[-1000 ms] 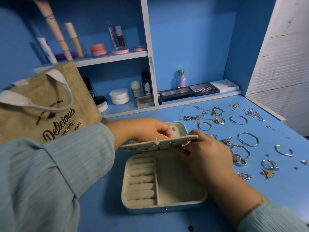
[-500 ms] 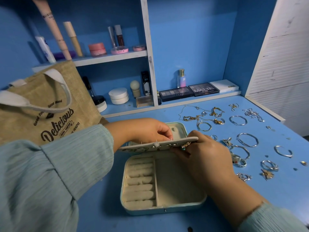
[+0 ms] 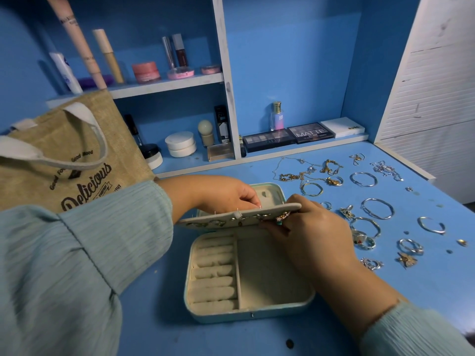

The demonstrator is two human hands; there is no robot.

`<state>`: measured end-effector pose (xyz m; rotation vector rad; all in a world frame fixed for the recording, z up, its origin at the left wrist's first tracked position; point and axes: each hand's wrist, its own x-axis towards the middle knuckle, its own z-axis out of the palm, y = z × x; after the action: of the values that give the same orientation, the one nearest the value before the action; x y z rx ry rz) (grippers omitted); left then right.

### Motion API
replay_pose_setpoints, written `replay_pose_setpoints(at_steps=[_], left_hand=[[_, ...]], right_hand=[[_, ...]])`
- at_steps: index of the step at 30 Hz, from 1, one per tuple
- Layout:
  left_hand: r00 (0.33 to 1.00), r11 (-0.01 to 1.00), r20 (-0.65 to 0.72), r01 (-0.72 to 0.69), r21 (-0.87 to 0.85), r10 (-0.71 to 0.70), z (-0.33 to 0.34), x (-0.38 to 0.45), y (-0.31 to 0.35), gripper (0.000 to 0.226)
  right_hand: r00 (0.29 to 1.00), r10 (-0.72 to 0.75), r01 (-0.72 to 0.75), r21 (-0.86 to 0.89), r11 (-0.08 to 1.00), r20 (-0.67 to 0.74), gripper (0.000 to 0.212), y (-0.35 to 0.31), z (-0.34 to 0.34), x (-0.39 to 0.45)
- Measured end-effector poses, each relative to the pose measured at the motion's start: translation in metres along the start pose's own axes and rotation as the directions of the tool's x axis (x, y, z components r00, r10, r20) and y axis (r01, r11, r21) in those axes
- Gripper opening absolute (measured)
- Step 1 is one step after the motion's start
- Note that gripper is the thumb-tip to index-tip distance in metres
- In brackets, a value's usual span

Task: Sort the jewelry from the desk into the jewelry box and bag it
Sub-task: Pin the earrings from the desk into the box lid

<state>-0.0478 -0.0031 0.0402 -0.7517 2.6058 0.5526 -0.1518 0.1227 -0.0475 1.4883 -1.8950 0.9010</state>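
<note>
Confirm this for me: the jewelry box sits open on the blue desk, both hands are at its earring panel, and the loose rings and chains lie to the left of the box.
One detail is wrong. The head view shows the loose rings and chains lying to the right of the jewelry box, not the left. The rest stands: the box sits open on the blue desk, with the left hand and right hand at its earring panel.

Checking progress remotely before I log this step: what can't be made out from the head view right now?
- Left hand: fingertips hidden behind the earring panel; grip unclear.
- Right hand: what its fingers pinch under the panel is too small to identify.
- Jewelry box lid interior: mostly blocked by panel and hands.
- Bag: cut off at left edge, inside unseen.
</note>
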Motion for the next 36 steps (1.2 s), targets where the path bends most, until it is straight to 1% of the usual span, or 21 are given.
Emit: replay_pose_setpoints(at_steps=[3,7,15,21,25,31,36], left_hand=[[1.000,1.000,0.013,0.004,-0.002,-0.004,-0.0010,0.0005,-0.0001,0.016],[1.000,1.000,0.020,0.001,-0.017,-0.001,-0.0012,0.0009,0.0001,0.009],[1.000,0.999,-0.003,0.007,-0.039,-0.007,0.0001,0.0031,-0.0005,0.005],[1.000,0.996,0.013,0.014,-0.088,-0.013,-0.0017,0.0013,-0.0004,0.008],[0.999,0.988,-0.007,0.034,-0.151,-0.035,-0.0009,0.0006,-0.0009,0.009],[0.990,0.955,-0.127,0.018,-0.296,-0.058,0.0013,-0.0001,-0.0015,0.011],[0.984,0.913,-0.159,0.006,-0.408,-0.077,0.0010,-0.0004,-0.0036,0.012]], right_hand=[[1.000,0.008,-0.008,0.006,1.000,0.002,0.039,-0.0004,-0.0013,0.0009],[1.000,0.005,-0.005,0.000,1.000,0.014,0.040,0.0005,-0.0017,0.0002],[0.999,0.025,-0.024,-0.017,1.000,0.038,0.037,-0.0007,-0.0020,0.0010],[0.999,0.027,-0.026,-0.014,1.000,0.048,0.038,-0.0009,-0.0027,0.0018],[0.999,0.024,-0.022,-0.042,0.999,0.045,0.038,-0.0016,-0.0033,0.0023],[0.999,0.023,-0.022,-0.031,0.999,0.041,0.037,-0.0011,-0.0020,0.0016],[0.998,0.032,-0.031,-0.022,0.999,0.051,0.036,-0.0009,-0.0026,0.0021]])
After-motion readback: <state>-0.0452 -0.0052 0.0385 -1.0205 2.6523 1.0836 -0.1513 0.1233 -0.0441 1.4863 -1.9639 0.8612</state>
